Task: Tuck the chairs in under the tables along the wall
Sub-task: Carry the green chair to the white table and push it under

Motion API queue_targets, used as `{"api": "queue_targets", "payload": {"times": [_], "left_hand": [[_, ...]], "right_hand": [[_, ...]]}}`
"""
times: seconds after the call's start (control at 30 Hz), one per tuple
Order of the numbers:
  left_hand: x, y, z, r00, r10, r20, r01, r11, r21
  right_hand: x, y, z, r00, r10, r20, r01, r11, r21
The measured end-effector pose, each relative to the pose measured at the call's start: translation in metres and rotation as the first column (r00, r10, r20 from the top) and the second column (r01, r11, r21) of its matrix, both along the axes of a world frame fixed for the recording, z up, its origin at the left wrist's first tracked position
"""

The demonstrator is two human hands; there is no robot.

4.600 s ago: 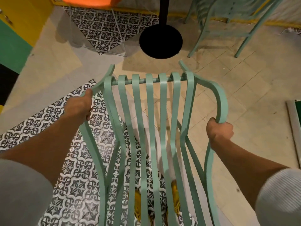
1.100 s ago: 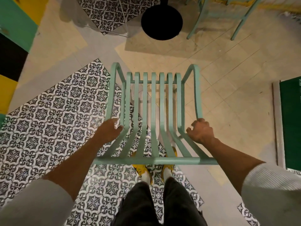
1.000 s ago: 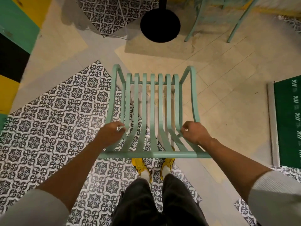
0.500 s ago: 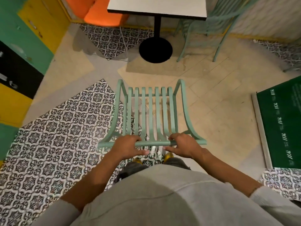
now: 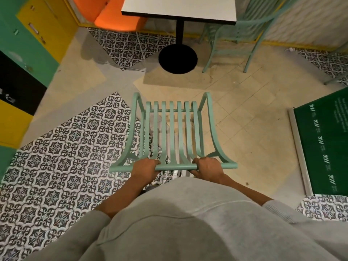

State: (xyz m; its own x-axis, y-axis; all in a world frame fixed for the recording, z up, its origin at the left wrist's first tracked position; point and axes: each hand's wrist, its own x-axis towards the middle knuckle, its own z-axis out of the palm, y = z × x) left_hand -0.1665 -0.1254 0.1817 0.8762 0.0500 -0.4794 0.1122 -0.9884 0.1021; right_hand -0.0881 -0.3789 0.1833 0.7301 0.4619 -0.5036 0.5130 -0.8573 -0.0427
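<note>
A mint-green slatted metal chair [image 5: 172,132] stands on the floor right in front of me, its seat pointing toward the table. My left hand [image 5: 145,169] and my right hand [image 5: 208,167] both grip the top rail of its backrest, close together near the middle. Ahead, a white-topped table [image 5: 180,8] on a black post with a round black base [image 5: 178,58] stands by the wall. The chair's front edge is well short of the base, with bare floor between them.
An orange chair [image 5: 116,19] sits at the table's left and a second mint-green chair [image 5: 239,34] at its right. Green, yellow and black cabinets [image 5: 22,53] line the left side. A green board [image 5: 323,144] lies on the floor to the right.
My hands moved from the chair's side rails to the top rail of the backrest. The chair now stands upright on the floor, and my view has lifted to show the table.
</note>
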Motion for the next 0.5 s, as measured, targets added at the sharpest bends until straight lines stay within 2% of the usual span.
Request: {"api": "queue_targets", "payload": {"times": [0.2,0.37,0.5], "left_hand": [[0.015,0.004,-0.012,0.991,-0.087,-0.101,0.088,0.996,0.003],[0.022,0.013,-0.018,0.993,-0.104,-0.058,0.103,0.994,-0.029],[0.039,0.025,-0.015,0.995,-0.082,-0.062,0.075,0.992,-0.101]], "right_hand": [[0.015,0.000,-0.011,0.995,0.082,-0.050,-0.082,0.997,0.010],[0.023,0.001,-0.015,0.990,0.136,-0.038,-0.133,0.990,0.054],[0.036,0.016,-0.013,0.996,0.090,-0.022,-0.089,0.994,0.057]]}}
